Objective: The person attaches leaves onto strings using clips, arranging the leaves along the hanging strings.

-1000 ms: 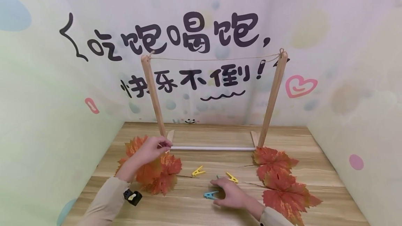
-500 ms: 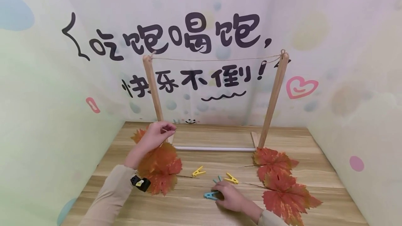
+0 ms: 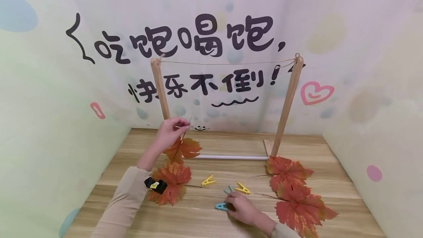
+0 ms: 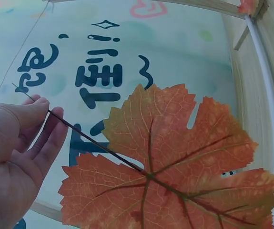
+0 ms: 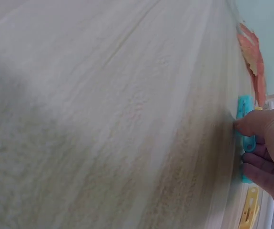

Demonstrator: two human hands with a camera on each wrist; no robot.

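My left hand (image 3: 172, 132) pinches the thin dark stem of an orange-red artificial maple leaf (image 4: 175, 176), held up before the left wooden post. The leaf hangs below my fingers. Low over the table, my right hand (image 3: 242, 208) has thumb and fingers curled at the handle end of a blue clothespin (image 3: 221, 206). Close by its fingertips lies a teal clothespin (image 3: 228, 189), partly hidden by the hand. Two yellow clothespins, a left one (image 3: 208, 181) and a right one (image 3: 243, 188), rest on the wood.
A wooden frame with a left post (image 3: 160, 87) and right post (image 3: 287, 105) carries a string (image 3: 214, 64) on top and a white rod (image 3: 231, 157) below. Leaves lie at the left (image 3: 172, 184) and right (image 3: 305, 208). Printed walls enclose the table (image 3: 198, 223).
My left hand has risen and moved right, lifting the leaf off the left pile. My right fingers have closed in on the blue clothespin, which stays on the table.
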